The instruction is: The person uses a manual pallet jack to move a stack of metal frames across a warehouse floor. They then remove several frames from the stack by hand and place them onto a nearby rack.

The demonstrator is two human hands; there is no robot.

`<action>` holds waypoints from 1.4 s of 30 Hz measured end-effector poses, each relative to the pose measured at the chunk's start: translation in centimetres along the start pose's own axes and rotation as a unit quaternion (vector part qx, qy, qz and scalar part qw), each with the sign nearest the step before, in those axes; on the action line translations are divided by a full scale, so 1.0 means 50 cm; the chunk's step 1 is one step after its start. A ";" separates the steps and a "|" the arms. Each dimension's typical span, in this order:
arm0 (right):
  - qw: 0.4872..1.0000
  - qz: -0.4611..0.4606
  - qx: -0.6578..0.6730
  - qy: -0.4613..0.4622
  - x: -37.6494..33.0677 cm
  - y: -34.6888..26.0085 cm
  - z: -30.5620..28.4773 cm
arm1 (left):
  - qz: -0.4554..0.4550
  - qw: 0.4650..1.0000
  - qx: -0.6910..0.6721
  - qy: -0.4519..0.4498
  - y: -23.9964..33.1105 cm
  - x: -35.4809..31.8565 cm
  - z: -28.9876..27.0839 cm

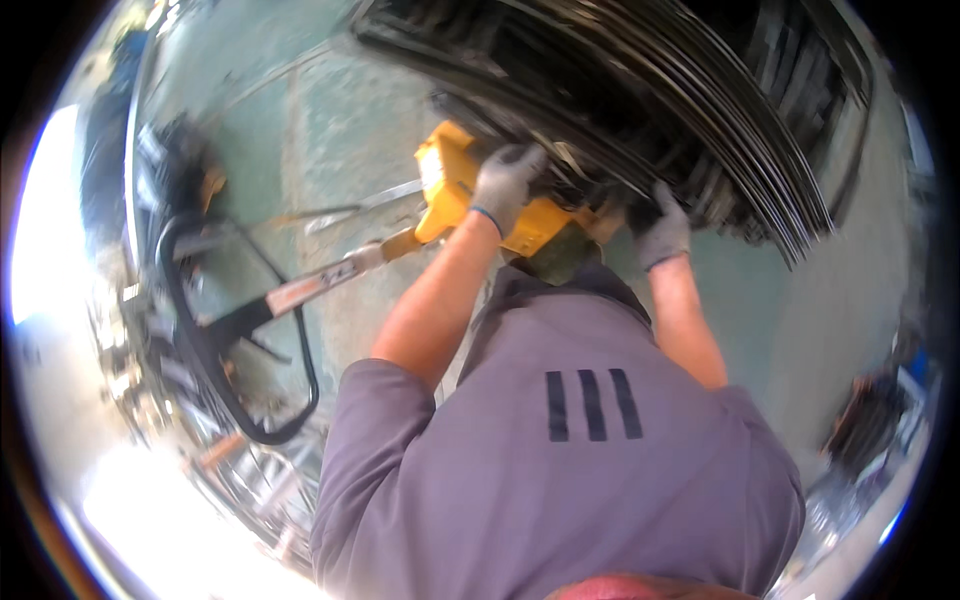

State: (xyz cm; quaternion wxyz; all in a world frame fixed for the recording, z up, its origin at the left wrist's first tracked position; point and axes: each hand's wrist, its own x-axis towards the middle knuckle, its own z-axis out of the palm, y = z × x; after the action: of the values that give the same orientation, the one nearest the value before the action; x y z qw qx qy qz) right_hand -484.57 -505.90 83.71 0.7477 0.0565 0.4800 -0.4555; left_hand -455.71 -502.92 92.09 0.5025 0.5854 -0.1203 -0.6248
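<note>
A big stack of dark, thin metal sheets fills the top of the view, its layered edges facing me. My left hand, in a grey glove, curls its fingers over the near edge of the stack, just above the yellow body of a pallet jack. A little further right, my right hand, also in a grey glove, grips the same edge of the stack. Both forearms are bare and reach up from my grey shirt.
The pallet jack's long tiller runs down to the left and ends in a black loop handle. Green concrete floor lies beneath. Metal clutter sits at the left, and bright glare at the lower left.
</note>
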 end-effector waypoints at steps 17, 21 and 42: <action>0.997 0.067 -0.021 -0.030 -0.069 0.006 -0.085 | 0.305 0.875 -0.187 0.325 0.036 -1.068 -0.732; 0.998 0.049 -0.029 0.027 -0.115 0.000 -0.052 | 0.260 0.946 -0.119 0.153 0.223 -0.999 -0.570; 0.999 0.004 0.001 0.034 -0.135 -0.096 -0.029 | 0.193 0.972 -0.039 0.131 0.344 -0.953 -0.385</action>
State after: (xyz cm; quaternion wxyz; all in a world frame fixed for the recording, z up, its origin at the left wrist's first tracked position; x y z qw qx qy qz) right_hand -489.90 -503.70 89.81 0.7327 0.0753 0.5044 -0.4506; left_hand -440.02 -465.87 128.42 0.6475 0.6079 -0.1389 -0.4380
